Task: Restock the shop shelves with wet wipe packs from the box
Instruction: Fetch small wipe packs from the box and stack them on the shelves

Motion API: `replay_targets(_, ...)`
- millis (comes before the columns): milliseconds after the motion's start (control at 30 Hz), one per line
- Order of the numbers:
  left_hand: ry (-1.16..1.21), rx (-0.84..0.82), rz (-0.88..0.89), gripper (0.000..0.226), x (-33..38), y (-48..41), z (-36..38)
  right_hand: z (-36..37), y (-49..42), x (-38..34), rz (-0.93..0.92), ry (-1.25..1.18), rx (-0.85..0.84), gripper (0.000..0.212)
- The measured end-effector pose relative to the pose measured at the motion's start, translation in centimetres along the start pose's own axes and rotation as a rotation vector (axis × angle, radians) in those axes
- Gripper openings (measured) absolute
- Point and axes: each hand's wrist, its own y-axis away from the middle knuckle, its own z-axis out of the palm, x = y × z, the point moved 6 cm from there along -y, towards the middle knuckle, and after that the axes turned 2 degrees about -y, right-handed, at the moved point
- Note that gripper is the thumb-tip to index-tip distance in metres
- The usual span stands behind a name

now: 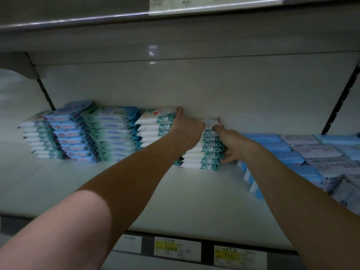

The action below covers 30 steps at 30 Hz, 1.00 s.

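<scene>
A stack of white-and-teal wet wipe packs point(206, 152) stands on the shelf board point(136, 191) near the back wall. My left hand point(188, 129) lies flat against the stack's left side, fingers straight and reaching to the back panel. My right hand point(233, 147) grips the stack's right end, with the thumb low at the front and a fingertip showing at the top. A second stack of the same packs point(153, 127) stands just left of my left hand. The box is out of view.
Further left stand stacks of green-and-blue packs point(113, 133), blue packs point(72, 137) and white-teal packs point(39, 141). Rows of light blue point(282, 151) and pale grey packs point(321, 152) fill the right side. Price labels point(177, 249) line the shelf's front edge. Another shelf point(116, 18) hangs overhead.
</scene>
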Motion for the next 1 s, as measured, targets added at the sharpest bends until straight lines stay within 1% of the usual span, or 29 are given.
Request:
replay_targets(133,0.031,0.032,-0.014,0.031,-0.8,-0.2,0.5,0.6,-0.3,-0.6,-0.013,0.027,0.001,0.040)
replay_targets(233,0.031,0.047,-0.033,0.027,-0.6,-0.3,0.4,0.6,-0.7,-0.2,-0.002,0.030,0.001,0.043)
replay_targets(300,0.038,0.050,-0.041,0.026,-0.2,-0.4,0.1,0.3,-0.4,-0.4,-0.043,0.098,0.044,0.045)
replay_targets(333,0.041,0.046,-0.044,0.026,-0.1,-0.4,0.0,-0.2,-0.6,-1.1,-0.122,0.220,0.111,0.047)
replay_targets(400,0.015,0.057,-0.049,0.026,-0.2,-0.5,-0.2,-1.2,-0.6,-3.3,-0.375,0.562,0.292,0.052)
replay_targets(433,0.002,0.074,-0.054,0.025,-0.3,-0.4,-0.3,-1.2,-0.3,-4.3,-0.497,0.671,0.338,0.052)
replay_targets(467,0.004,0.092,-0.066,0.023,-0.4,-0.4,-0.3,-1.0,-0.2,-4.9,-0.575,0.723,0.342,0.047)
replay_targets(533,0.037,0.104,-0.100,0.021,-0.7,-0.2,-0.1,-0.3,-0.1,-5.0,-0.646,0.766,0.301,0.035)
replay_targets(600,0.073,0.085,-0.131,0.023,-0.8,-0.1,0.4,0.4,0.0,-4.3,-0.698,0.819,0.321,0.034)
replay_targets(667,0.065,0.078,-0.146,0.027,-0.8,0.2,0.6,0.8,0.6,-4.0,-0.721,0.857,0.366,0.037)
replay_targets(700,0.053,0.081,-0.145,0.027,-0.6,0.3,0.6,0.9,0.7,-4.1,-0.705,0.886,0.373,0.038)
replay_targets(800,0.056,0.056,-0.145,0.030,-0.4,0.8,0.2,1.1,1.3,-4.9,-0.639,1.009,0.346,0.038)
replay_targets(867,0.066,0.035,-0.156,0.039,-0.6,1.3,0.0,1.3,2.2,-5.6,-0.641,1.056,0.325,0.041)
replay_targets(933,0.074,0.060,-0.167,0.046,-0.9,2.1,-0.2,1.7,3.2,-5.9,-0.675,1.059,0.316,0.044)
replay_targets(1000,0.099,0.114,-0.177,0.047,-1.1,3.4,-0.7,2.5,4.2,-6.2,-0.713,1.055,0.310,0.044)
